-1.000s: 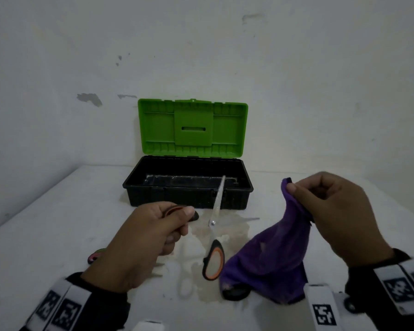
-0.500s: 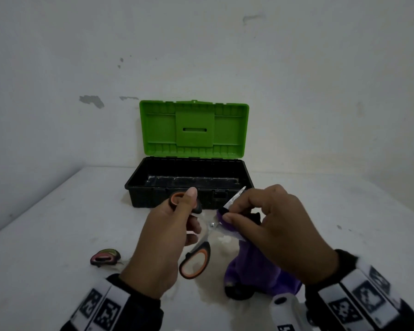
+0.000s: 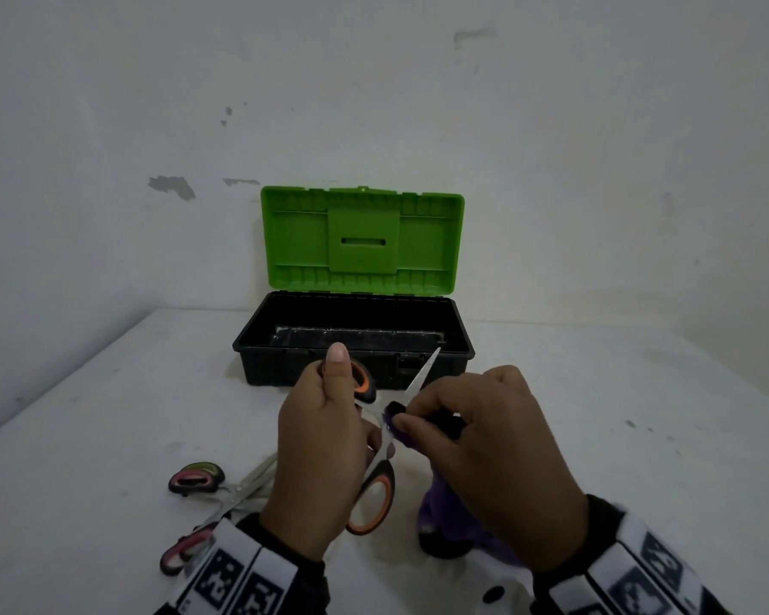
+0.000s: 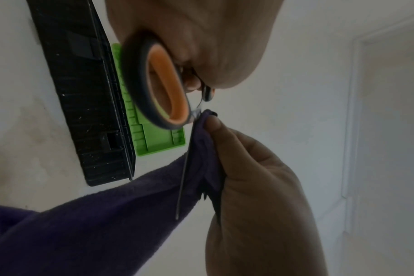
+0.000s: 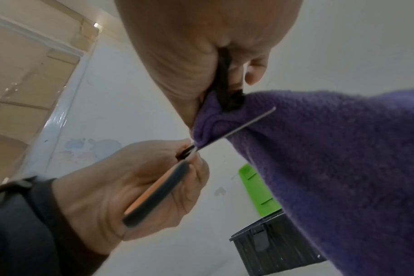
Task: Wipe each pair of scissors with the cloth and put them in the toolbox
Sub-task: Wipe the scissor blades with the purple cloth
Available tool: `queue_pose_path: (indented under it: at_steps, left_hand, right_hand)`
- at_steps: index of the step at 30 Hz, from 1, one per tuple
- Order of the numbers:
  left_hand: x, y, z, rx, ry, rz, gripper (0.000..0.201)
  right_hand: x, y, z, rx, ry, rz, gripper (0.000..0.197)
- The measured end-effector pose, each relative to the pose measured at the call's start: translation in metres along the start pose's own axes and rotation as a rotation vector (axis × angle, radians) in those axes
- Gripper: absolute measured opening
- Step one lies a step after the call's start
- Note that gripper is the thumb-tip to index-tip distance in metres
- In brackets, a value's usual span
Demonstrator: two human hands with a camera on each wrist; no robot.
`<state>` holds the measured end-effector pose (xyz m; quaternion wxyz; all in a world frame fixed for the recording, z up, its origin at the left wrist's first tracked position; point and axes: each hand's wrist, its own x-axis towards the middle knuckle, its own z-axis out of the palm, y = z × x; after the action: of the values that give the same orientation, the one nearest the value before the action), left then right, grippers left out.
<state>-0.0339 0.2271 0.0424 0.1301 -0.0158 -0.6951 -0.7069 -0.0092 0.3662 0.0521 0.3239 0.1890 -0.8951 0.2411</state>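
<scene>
Left hand (image 3: 325, 454) grips orange-handled scissors (image 3: 371, 503), blades apart. Right hand (image 3: 493, 463) fingers (image 3: 411, 423) pinch purple cloth (image 5: 331, 158) around one blade.

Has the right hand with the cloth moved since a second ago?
Yes. The right hand, pinching the purple cloth, has come left, from right of the toolbox to its front, onto the blade of the orange-handled scissors.

Head view downward; wrist views upward, close; toolbox (image 3: 351, 344) shared.
</scene>
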Motion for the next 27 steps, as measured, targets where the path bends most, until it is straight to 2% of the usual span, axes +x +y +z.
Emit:
queue_pose_path:
  at_steps: [4, 10, 14, 18, 22, 27]
  left_hand:
    - [-0.002, 0.001, 0.001, -0.042, -0.021, -0.046, 0.053]
    - [-0.003, 0.000, 0.002, 0.065, 0.007, 0.059, 0.054]
    - [-0.004, 0.004, 0.004, 0.037, -0.019, 0.041, 0.050]
    - [-0.004, 0.003, 0.004, 0.091, 0.000, 0.094, 0.051]
    - [-0.007, 0.004, 0.008, 0.010, -0.023, 0.047, 0.049]
    - [-0.006, 0.002, 0.006, 0.029, -0.016, 0.085, 0.049]
  right_hand:
    - [-0.002, 0.002, 0.003, 0.031, 0.036, 0.017, 0.008]
    - [-0.001, 0.001, -0.001, 0.106, -0.017, 0.076, 0.010]
    - [0.006, 0.006, -0.007, 0.154, 0.052, 0.157, 0.009]
    - [0.000, 0.000, -0.007, 0.202, -0.074, 0.170, 0.006]
    - [0.004, 0.009, -0.008, 0.201, 0.057, 0.252, 0.010]
    - [0.002, 0.005, -0.007, 0.215, 0.001, 0.232, 0.010]
